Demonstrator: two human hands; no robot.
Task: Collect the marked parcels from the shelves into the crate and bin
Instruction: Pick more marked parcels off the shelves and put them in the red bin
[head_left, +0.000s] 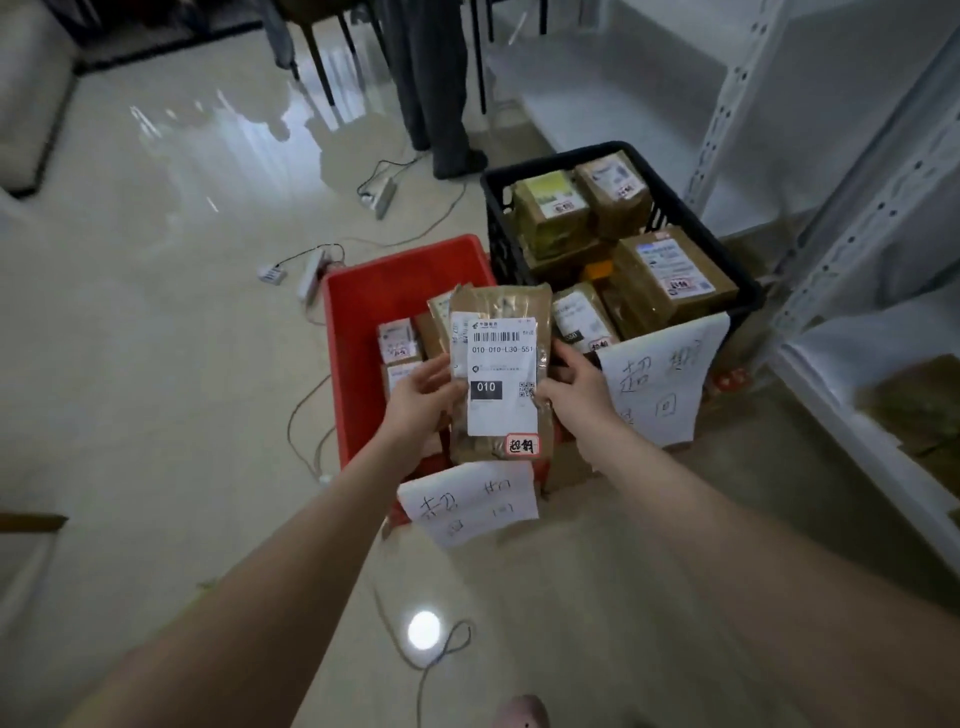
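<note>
Item 1. Brown parcel (514, 304), held upright at frame centre, over the near end of the bin and not yet in it. White label (501, 410) faced the camera, printed "010"; red-edged sticker (522, 445) at its 5 o'clock corner.

Item 2. Left hand (423, 395) gripped the parcel's 9 o'clock edge, thumb on the label, fingers behind. Right hand (571, 387) gripped the 3 o'clock edge, fingers curled round the back.

Item 3. Red bin (353, 364), on the floor behind the parcel, toward 10 o'clock. Small parcels (397, 340) lay along its near side; bare red interior stood open at its far end. Handwritten paper sign (467, 501) hung from the near rim.

Item 4. Black crate (500, 239), at 1 o'clock, touching or just beside the bin's right wall. Filled to the rim with boxed parcels (665, 270). Second paper sign (660, 384) hung over its near corner.

Item 5. White shelving (737, 104), 1 to 4 o'clock, just beside the crate.

Item 6. Open glossy floor from 7 to 11 o'clock, crossed by two power strips (384, 195) (311, 273) and trailing cables; a cable loop (447, 644) lay at 6 o'clock.

Obscured: the parcel and both hands hid the bin's near right part. More flat parcels stood behind the held one; their number could not be told. A brown object (919, 400) on the shelf at 3 o'clock was blurred. Another person's trouser legs (436, 93) at 12 o'clock were cut off by the top edge; a pinkish toe (522, 714) by the bottom edge.
</note>
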